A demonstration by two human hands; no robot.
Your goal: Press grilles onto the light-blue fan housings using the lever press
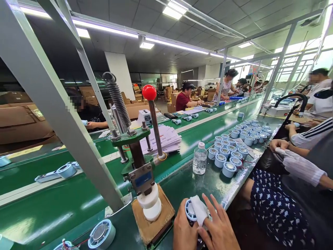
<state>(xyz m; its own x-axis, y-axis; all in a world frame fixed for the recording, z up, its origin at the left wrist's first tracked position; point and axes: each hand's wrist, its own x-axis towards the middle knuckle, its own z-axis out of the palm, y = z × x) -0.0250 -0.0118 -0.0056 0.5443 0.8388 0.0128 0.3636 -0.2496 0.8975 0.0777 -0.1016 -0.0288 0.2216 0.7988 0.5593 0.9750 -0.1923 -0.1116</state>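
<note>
My left hand (184,229) is closed around a light-blue round fan unit (190,210) near the table's front edge. With my right hand (220,225) I press a folded white cloth (199,209) against the unit's rim; two of that hand's fingers stretch upward off the cloth. Part of the fan unit is hidden by cloth and fingers. Just left of my hands stands a hand press (142,180) with a red ball handle (149,92) and white round pads over a wooden base (142,227). Another blue fan unit (101,234) lies left of the press.
A clear water bottle (200,159) stands beyond my hands, beside rows of several blue fan units (229,169). The green conveyor (221,125) runs past, with a paper stack (166,139) behind the press. A co-worker's gloved hand (299,166) is at right. A metal post (65,104) slants up at left.
</note>
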